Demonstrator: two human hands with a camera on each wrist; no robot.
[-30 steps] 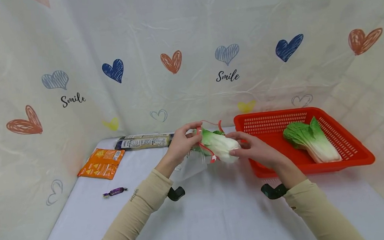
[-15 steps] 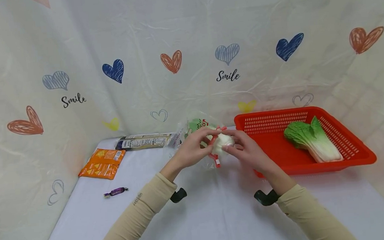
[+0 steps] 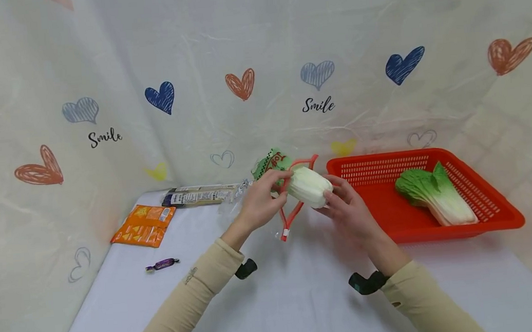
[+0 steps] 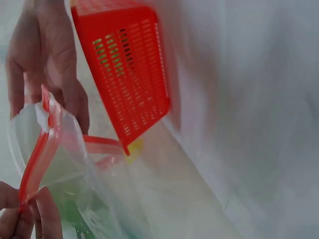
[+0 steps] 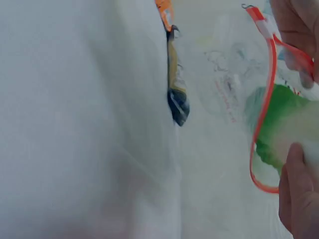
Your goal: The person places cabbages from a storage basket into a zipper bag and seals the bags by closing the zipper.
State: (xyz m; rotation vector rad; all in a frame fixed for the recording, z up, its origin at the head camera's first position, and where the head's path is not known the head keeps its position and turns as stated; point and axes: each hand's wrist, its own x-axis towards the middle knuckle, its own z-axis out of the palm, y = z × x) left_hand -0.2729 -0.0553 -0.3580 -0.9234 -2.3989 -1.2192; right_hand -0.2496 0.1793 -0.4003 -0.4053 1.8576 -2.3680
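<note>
item: toy cabbage [image 3: 309, 186], white stalk end and green leaf end, held above the table [image 3: 275, 299] between both hands, just left of the red basket [image 3: 490, 196]. its long axis ran from lower right, the stalk end, up-left into the mouth of a clear zip bag [image 3: 273, 168] with a red seal strip [image 3: 292, 213].

right hand [image 3: 348, 209] – fingers curled round the stalk end, nearer the cabbage than the other hand; the bag lay up-left of this grip. left hand [image 3: 259, 205] – thumb and fingers pinched on the red seal strip at the bag's rim, the mouth open.

change: a second earlier the cabbage lay more level and the bag hung lower; half a second earlier both hands were bunched close over it. here the stalk end stood clear and the strip gaped wider.

also present: a second cabbage [image 3: 435, 198] in the basket; an orange packet [image 3: 144, 226], a dark long packet [image 3: 200, 195] and a purple sweet [image 3: 162, 265] on the table.
</note>
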